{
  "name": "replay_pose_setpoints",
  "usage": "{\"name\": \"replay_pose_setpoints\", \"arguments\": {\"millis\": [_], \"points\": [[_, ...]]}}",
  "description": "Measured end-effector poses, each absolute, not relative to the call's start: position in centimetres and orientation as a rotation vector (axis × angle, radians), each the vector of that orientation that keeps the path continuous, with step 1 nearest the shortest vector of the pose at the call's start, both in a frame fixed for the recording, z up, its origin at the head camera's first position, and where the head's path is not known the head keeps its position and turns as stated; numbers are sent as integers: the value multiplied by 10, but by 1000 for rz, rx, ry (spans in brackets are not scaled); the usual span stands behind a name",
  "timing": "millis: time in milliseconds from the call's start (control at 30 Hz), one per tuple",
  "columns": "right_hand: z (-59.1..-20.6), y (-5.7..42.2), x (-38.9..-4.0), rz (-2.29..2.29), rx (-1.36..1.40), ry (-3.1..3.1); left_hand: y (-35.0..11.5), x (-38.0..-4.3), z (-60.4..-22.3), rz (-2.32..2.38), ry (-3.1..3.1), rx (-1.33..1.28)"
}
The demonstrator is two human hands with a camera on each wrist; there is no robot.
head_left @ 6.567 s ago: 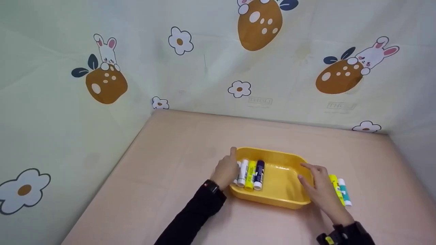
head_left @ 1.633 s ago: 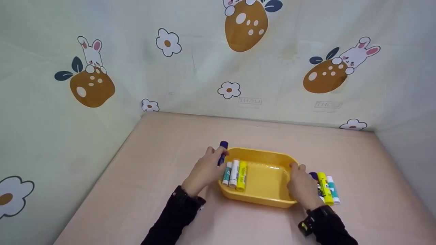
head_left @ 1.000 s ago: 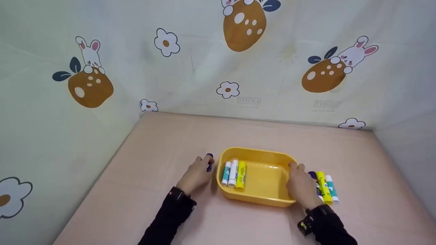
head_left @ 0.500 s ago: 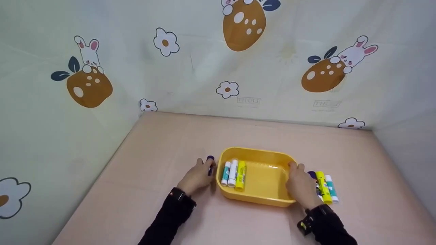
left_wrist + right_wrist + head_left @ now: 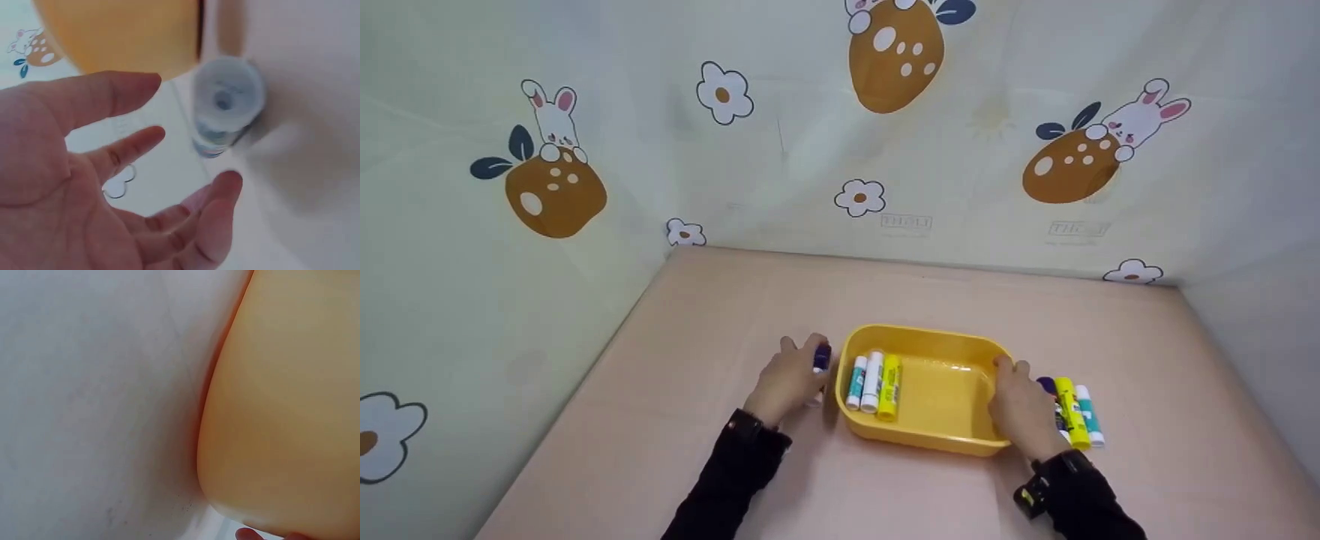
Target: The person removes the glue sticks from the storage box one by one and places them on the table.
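My left hand (image 5: 786,381) is just left of the yellow basin (image 5: 941,409), its fingers spread loosely around a purple-capped glue stick (image 5: 821,358) lying on the table. In the left wrist view, the white end of that glue stick (image 5: 229,93) faces the camera, with a gap between it and the fingertips (image 5: 228,183). My right hand (image 5: 1024,409) grips the basin's right rim; its thumb side is inside the wall. Mostly the basin's side fills the right wrist view, with fingertips (image 5: 249,534) at the bottom edge. Inside the basin, at the left, lie teal-and-white (image 5: 857,382), white (image 5: 873,382) and yellow (image 5: 889,388) glue sticks.
Right of the basin, purple-capped (image 5: 1048,385), yellow (image 5: 1072,412) and teal-and-white (image 5: 1090,416) glue sticks lie side by side, the purple-capped one partly behind my right hand. Walls covered with rabbit-print sheeting (image 5: 780,165) border the pink table (image 5: 720,315) behind and at both sides.
My left hand took the purple-capped glue stick out of the basin, set it on the table to the left and loosened its fingers. My right hand has closed on the basin's rim.
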State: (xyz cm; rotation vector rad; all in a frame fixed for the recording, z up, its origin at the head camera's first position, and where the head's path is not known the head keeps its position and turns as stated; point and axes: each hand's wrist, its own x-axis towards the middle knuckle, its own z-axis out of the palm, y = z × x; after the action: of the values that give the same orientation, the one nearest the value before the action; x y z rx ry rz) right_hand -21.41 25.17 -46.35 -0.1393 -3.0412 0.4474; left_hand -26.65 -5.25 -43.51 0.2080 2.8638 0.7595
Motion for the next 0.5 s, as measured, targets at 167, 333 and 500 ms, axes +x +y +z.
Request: {"name": "replay_pose_setpoints", "arguments": {"millis": [167,333,500], "points": [[-462,252,-214,479,-163,-3068,-43,-263,-416,828,3036,266],[-462,252,-215,501,-193,-3090,-24,-253,-402,862,3049,349],[-462,252,-215,528,-197,-3095,-6,-244,-399,835,3024,507]]}}
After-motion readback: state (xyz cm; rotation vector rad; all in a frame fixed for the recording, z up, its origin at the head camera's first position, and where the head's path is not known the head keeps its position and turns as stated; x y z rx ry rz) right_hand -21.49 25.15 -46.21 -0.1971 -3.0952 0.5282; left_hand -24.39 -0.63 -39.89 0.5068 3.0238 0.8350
